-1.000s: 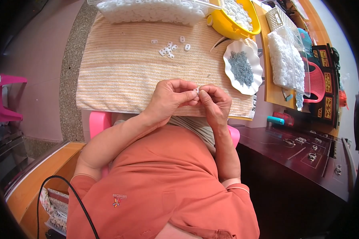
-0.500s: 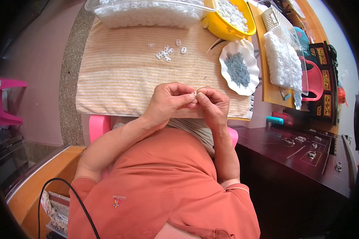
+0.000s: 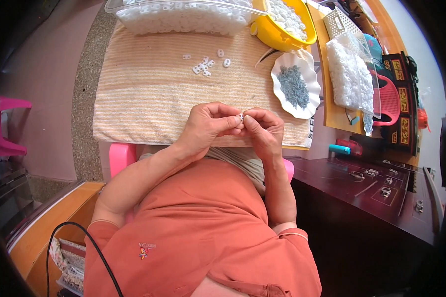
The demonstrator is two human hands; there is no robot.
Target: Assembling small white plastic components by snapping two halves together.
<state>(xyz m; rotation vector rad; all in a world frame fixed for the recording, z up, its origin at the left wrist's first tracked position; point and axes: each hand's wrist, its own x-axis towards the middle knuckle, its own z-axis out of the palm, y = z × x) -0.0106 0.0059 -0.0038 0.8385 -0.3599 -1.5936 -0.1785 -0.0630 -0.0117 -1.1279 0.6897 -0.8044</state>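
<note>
Above the near edge of a striped towel, my left hand (image 3: 206, 124) and my right hand (image 3: 266, 129) meet with their fingertips pinched together. Between them is a small white plastic piece (image 3: 242, 118) with dark spots, mostly covered by the fingers. Both hands are closed on it. Beyond them lie several white two-holed pieces (image 3: 203, 66), some clustered and a few apart. A white scalloped plate (image 3: 314, 101) of small grey-blue parts (image 3: 293, 85) is to the right of my hands.
A clear bin (image 3: 183, 22) of white pieces stands at the towel's far edge, beside a yellow basin (image 3: 284, 43) also holding white pieces. Tweezers (image 3: 265, 57) lie near the plate. Another clear bin (image 3: 351, 74) stands at right. A dark red cabinet (image 3: 332, 173) is at near right.
The white piece shows a little more between my fingertips, as if turned slightly. Both hands stay in nearly the same place.
</note>
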